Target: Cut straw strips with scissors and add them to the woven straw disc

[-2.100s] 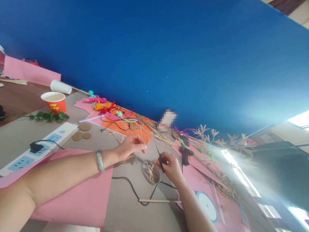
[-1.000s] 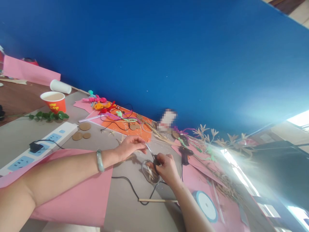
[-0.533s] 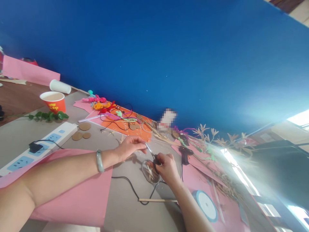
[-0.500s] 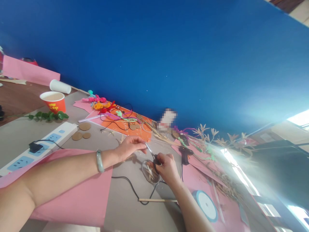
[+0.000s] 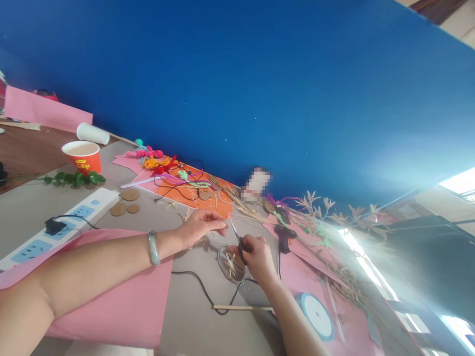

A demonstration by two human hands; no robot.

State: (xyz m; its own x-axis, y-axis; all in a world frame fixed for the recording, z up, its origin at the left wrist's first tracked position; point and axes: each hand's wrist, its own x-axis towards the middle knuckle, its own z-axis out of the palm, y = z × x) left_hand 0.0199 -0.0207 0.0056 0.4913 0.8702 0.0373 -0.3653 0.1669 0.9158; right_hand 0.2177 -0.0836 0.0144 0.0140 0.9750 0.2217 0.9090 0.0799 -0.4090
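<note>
My right hand (image 5: 261, 259) grips a pair of scissors (image 5: 235, 230) by its black handles, with the metal blades pointing up and left. Just left of the blades, my left hand (image 5: 200, 227) is closed, thumb and fingertips pinched together. Whatever lies in that pinch is too small to make out. Below the scissors stands a clear round dish (image 5: 219, 267) with several short pale stick pieces (image 5: 231, 266) in it. A black cord (image 5: 196, 278) and a thin wooden stick (image 5: 243, 308) lie nearer to me.
A power strip (image 5: 98, 203), a red paper cup (image 5: 89, 160) and cork discs (image 5: 118, 209) are on the left. Behind are orange paper (image 5: 181, 193) and pipe cleaners (image 5: 154, 162). At right lie a black glue gun (image 5: 285, 237), a ribbon roll (image 5: 317, 316) and dried stems (image 5: 345, 277).
The scissors' tip has moved slightly right, away from my left fingertips. My left hand has hardly moved, still pinched.
</note>
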